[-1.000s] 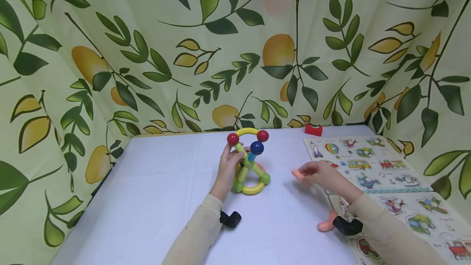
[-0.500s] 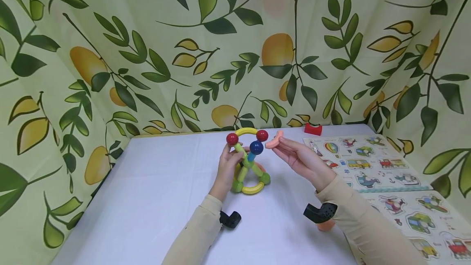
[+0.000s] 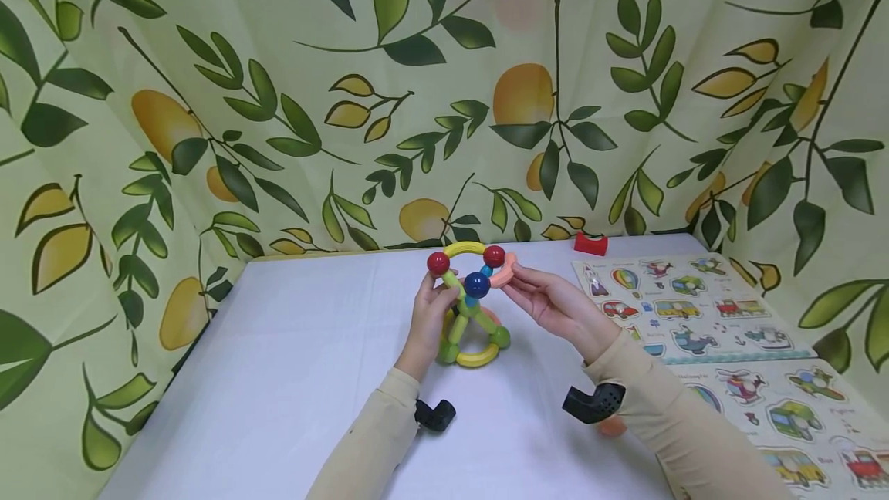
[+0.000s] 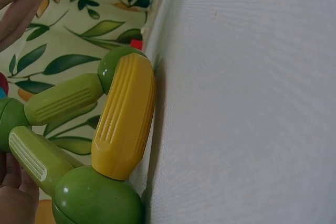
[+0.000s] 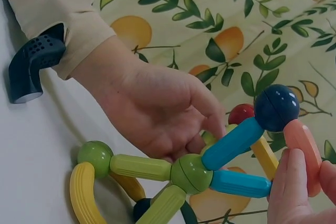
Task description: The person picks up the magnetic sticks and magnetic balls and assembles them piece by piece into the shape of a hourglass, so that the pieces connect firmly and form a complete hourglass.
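Observation:
A magnetic stick-and-ball construction (image 3: 467, 307) stands on the table, with green balls and yellow curved sticks at its base. My left hand (image 3: 422, 326) grips it by the upper light green stick; that hand's fingers are partly hidden behind it. In my right hand (image 3: 556, 307), thumb and fingers pinch a pink curved magnetic stick (image 3: 506, 271). Its end meets the dark blue ball (image 5: 276, 107) in the right wrist view. Two blue sticks (image 5: 233, 142) run out from the central green ball. Red balls (image 3: 438, 262) joined by a yellow curved stick form the top.
Picture boards (image 3: 694, 307) with vehicles lie along the table's right side. A red block (image 3: 591, 244) sits near the back edge. Another pink piece (image 3: 612, 427) is mostly hidden beneath the right wrist's black camera (image 3: 594, 403). A leaf-patterned curtain (image 3: 347, 137) rises behind the table.
My right hand has brought the pink curved stick leftward and up from beside the boards to the blue ball. The blue ball has shifted slightly left and down; my left hand stays put.

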A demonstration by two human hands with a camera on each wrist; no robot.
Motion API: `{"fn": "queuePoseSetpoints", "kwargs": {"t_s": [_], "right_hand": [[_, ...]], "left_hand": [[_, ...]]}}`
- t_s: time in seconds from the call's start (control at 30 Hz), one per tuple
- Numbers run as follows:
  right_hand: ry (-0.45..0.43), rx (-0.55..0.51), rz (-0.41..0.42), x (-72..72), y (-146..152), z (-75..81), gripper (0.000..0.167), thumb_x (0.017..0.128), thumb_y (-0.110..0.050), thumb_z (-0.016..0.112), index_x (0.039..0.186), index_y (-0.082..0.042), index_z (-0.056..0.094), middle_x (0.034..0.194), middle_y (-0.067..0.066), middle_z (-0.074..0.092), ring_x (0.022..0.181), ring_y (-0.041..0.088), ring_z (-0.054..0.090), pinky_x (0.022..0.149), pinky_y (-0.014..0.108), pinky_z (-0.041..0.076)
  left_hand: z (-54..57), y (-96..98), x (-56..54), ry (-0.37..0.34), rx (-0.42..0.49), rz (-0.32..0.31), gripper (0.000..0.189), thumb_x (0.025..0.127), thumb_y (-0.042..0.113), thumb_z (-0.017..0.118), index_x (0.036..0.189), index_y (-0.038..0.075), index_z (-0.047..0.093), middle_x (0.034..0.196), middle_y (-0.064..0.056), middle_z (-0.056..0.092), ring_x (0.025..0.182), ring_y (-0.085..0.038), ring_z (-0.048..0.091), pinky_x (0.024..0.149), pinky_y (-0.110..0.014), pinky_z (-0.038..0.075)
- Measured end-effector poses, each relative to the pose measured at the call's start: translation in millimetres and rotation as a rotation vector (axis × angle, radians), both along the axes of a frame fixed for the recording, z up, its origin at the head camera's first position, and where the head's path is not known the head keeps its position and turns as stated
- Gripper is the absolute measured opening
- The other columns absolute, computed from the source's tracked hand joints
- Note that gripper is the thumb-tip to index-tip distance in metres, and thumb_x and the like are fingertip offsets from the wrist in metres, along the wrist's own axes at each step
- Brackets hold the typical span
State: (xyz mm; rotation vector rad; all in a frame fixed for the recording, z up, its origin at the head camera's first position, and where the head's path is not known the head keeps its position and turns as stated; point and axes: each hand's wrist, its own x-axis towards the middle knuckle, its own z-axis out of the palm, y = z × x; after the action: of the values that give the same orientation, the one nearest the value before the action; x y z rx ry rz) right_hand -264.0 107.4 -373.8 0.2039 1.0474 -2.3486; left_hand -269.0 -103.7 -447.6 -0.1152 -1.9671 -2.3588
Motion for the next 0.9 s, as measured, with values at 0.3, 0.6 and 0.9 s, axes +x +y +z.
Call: {"fn": "queuePoseSetpoints", "kwargs": {"t_s": [0.3, 0.6, 0.9], "right_hand": [[-0.076, -0.022, 0.018, -2.5, -3.8, -2.9, 0.011, 0.099, -0.012, 0.059, 0.105, -0.009, 0.068, 0.099, 0.010, 0.076, 0.092, 0.019, 0.075, 0.087, 0.024, 0.058], [-0.090, -0.036, 0.031, -3.6, -4.5, -4.5, 0.015, 0.099, -0.014, 0.060, 0.101, -0.008, 0.073, 0.100, 0.010, 0.076, 0.092, 0.020, 0.076, 0.086, 0.023, 0.058], [-0.113, -0.051, 0.030, -3.5, -5.5, -6.6, 0.015, 0.098, -0.016, 0.062, 0.101, -0.007, 0.073, 0.100, 0.011, 0.076, 0.092, 0.020, 0.076, 0.086, 0.022, 0.058]], "left_hand": [[-0.2, -0.9, 1.1, -0.001, 0.004, -0.007, 0.039, 0.097, 0.018, 0.053, 0.135, 0.009, 0.048, 0.116, -0.005, 0.071, 0.115, -0.013, 0.064, 0.114, -0.046, 0.040], [0.2, -0.6, 2.6, 0.008, 0.000, -0.012, 0.040, 0.097, 0.019, 0.053, 0.135, 0.008, 0.047, 0.114, -0.003, 0.072, 0.114, -0.012, 0.064, 0.115, -0.048, 0.039], [-0.9, -0.7, 1.3, 0.015, 0.004, -0.011, 0.037, 0.098, 0.017, 0.052, 0.133, 0.009, 0.049, 0.114, -0.005, 0.073, 0.111, -0.011, 0.065, 0.113, -0.047, 0.040]]}}
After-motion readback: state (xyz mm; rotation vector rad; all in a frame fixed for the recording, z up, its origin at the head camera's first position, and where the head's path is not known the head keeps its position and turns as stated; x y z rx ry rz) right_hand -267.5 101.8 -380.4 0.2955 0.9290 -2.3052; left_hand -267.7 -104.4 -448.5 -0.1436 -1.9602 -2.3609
